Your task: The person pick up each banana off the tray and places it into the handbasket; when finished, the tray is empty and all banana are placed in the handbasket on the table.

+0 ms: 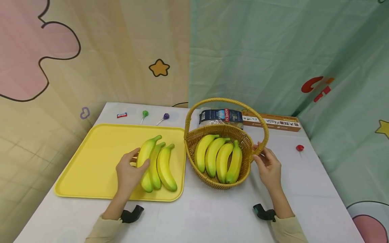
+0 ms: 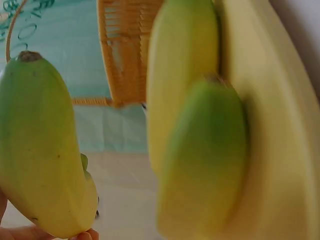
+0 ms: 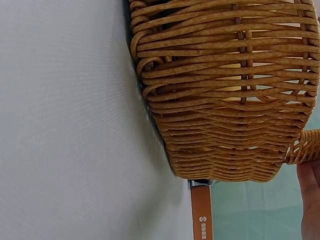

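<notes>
My left hand [image 1: 129, 172] grips a yellow banana [image 1: 147, 152] with a greenish tip, thumb on one side and fingers on the other. In the left wrist view this banana [image 2: 42, 150] is raised beside two others. Those two bananas [image 1: 165, 167] lie side by side at the right end of a yellow tray [image 1: 100, 158]. A woven basket [image 1: 209, 182] with a tall arched handle stands right of the tray, several bananas [image 1: 223, 158] lined up inside. At the handle's right foot, my right hand [image 1: 270, 168] pinches the wicker between thumb and fingers.
Behind the basket lie a dark pasta bag [image 1: 220, 116] and a long brown box [image 1: 273, 122]. Past the tray are a small red-and-white wrapped piece [image 1: 122, 115], a green lollipop [image 1: 145, 113] and a purple lollipop [image 1: 165, 116]. A red lollipop [image 1: 300, 147] lies far right.
</notes>
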A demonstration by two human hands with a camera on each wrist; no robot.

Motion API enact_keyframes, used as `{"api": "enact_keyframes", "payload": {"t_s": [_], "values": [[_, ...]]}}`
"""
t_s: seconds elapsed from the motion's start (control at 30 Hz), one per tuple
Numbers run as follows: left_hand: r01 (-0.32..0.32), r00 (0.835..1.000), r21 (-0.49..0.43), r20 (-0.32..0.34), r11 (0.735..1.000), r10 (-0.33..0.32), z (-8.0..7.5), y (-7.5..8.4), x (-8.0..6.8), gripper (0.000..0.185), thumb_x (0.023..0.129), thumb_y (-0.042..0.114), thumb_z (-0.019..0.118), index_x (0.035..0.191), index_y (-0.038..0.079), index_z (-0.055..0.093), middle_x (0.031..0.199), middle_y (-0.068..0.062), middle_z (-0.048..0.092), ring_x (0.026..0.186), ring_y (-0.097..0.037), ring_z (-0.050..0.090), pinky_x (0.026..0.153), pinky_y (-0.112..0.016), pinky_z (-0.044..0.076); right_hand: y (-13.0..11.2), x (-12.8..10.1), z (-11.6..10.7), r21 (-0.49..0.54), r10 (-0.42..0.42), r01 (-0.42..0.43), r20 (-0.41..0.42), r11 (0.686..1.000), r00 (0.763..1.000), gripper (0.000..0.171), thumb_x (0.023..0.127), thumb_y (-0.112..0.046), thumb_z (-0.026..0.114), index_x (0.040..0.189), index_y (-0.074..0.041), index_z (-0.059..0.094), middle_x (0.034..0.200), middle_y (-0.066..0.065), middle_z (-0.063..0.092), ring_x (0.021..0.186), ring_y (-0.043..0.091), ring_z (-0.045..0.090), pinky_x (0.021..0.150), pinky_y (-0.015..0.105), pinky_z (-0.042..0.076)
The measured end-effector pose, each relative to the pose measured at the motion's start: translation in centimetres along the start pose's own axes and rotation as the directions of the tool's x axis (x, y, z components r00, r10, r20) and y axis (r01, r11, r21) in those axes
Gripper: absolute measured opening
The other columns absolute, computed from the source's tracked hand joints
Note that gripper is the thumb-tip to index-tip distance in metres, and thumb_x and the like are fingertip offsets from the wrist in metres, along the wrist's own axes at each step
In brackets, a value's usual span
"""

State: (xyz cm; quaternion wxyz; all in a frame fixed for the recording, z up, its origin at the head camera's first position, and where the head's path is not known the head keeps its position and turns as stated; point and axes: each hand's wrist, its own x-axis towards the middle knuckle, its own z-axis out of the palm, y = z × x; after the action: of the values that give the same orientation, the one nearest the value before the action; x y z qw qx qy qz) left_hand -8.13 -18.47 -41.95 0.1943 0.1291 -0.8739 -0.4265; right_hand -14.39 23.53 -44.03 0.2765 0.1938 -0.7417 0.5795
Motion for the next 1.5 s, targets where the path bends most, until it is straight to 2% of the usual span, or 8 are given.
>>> {"api": "enact_keyframes", "payload": {"t_s": [0.2,0.4,0.57,0.8,0.97,1.27,1.37,1.5], "values": [[-0.191,0.971,-0.08,0.127,0.978,0.2,3.6,5.9,-0.6,0.052,0.074,0.018,0.079,0.123,0.004,0.067,0.102,-0.013,0.065,0.088,-0.024,0.06,0.065,-0.024,0.049,0.2,0.0,-0.2,-0.021,0.007,-0.007,-0.005,1.0,1.0,0.048,0.081,0.023,0.061,0.127,0.013,0.056,0.112,0.029,0.061,0.107,0.007,0.065,0.088,0.013,0.05],[-0.257,0.941,-0.136,0.192,0.957,0.28,8.1,10.1,0.6,0.054,0.075,0.024,0.075,0.126,0.007,0.066,0.098,-0.013,0.06,0.085,-0.025,0.056,0.07,-0.031,0.043,0.1,0.0,-0.1,0.008,0.006,-0.006,0.007,1.0,1.0,0.046,0.082,0.021,0.06,0.128,0.014,0.056,0.113,0.025,0.063,0.108,0.009,0.064,0.089,0.015,0.051],[-0.274,0.937,-0.16,0.178,0.948,0.3,11.1,11.5,1.8,0.054,0.076,0.024,0.073,0.127,0.008,0.066,0.1,-0.014,0.061,0.084,-0.026,0.056,0.071,-0.036,0.045,0.0,0.0,0.1,0.021,0.012,-0.013,0.017,1.0,1.0,0.045,0.084,0.02,0.06,0.128,0.013,0.056,0.114,0.021,0.064,0.109,0.009,0.064,0.09,0.016,0.05],[-0.278,0.942,-0.035,0.187,0.96,0.28,14.2,11.1,2.6,0.054,0.081,0.025,0.073,0.129,0.003,0.063,0.11,-0.019,0.063,0.099,-0.033,0.06,0.08,-0.045,0.05,0.1,0.0,0.1,-0.001,0.015,-0.015,0.011,1.0,1.0,0.046,0.083,0.02,0.06,0.129,0.012,0.056,0.112,0.03,0.061,0.108,0.007,0.064,0.089,0.014,0.05],[-0.329,0.934,0.06,0.17,0.942,0.315,15.1,10.4,2.5,0.048,0.081,0.023,0.076,0.122,-0.002,0.066,0.109,-0.022,0.064,0.101,-0.037,0.061,0.081,-0.049,0.052,0.1,0.0,0.1,-0.001,0.016,-0.016,0.008,1.0,1.0,0.047,0.083,0.021,0.06,0.129,0.012,0.056,0.113,0.025,0.062,0.108,0.008,0.064,0.089,0.014,0.05],[-0.458,0.888,0.24,0.085,0.856,0.452,15.3,9.6,2.0,0.046,0.079,0.018,0.079,0.117,-0.003,0.067,0.112,-0.02,0.064,0.099,-0.034,0.06,0.079,-0.045,0.05,0.2,0.0,0.1,-0.003,0.014,-0.014,0.005,1.0,1.0,0.047,0.082,0.021,0.06,0.129,0.012,0.056,0.111,0.032,0.06,0.108,0.008,0.064,0.088,0.014,0.05],[-0.469,0.883,0.194,0.076,0.862,0.463,14.0,9.9,1.4,0.046,0.078,0.017,0.079,0.119,-0.002,0.067,0.113,-0.019,0.063,0.1,-0.033,0.058,0.081,-0.044,0.049,0.1,-0.1,0.1,-0.002,0.011,-0.011,-0.001,1.0,1.0,0.048,0.082,0.021,0.061,0.128,0.013,0.056,0.11,0.032,0.06,0.108,0.009,0.064,0.088,0.014,0.05],[-0.414,0.909,0.079,0.087,0.907,0.407,11.1,10.1,0.5,0.049,0.08,0.018,0.076,0.124,0.0,0.065,0.117,-0.018,0.059,0.105,-0.033,0.055,0.083,-0.044,0.048,0.0,0.0,0.0,-0.008,0.012,-0.012,0.002,1.0,1.0,0.047,0.082,0.02,0.061,0.128,0.012,0.056,0.112,0.031,0.061,0.108,0.009,0.064,0.089,0.015,0.05]]}}
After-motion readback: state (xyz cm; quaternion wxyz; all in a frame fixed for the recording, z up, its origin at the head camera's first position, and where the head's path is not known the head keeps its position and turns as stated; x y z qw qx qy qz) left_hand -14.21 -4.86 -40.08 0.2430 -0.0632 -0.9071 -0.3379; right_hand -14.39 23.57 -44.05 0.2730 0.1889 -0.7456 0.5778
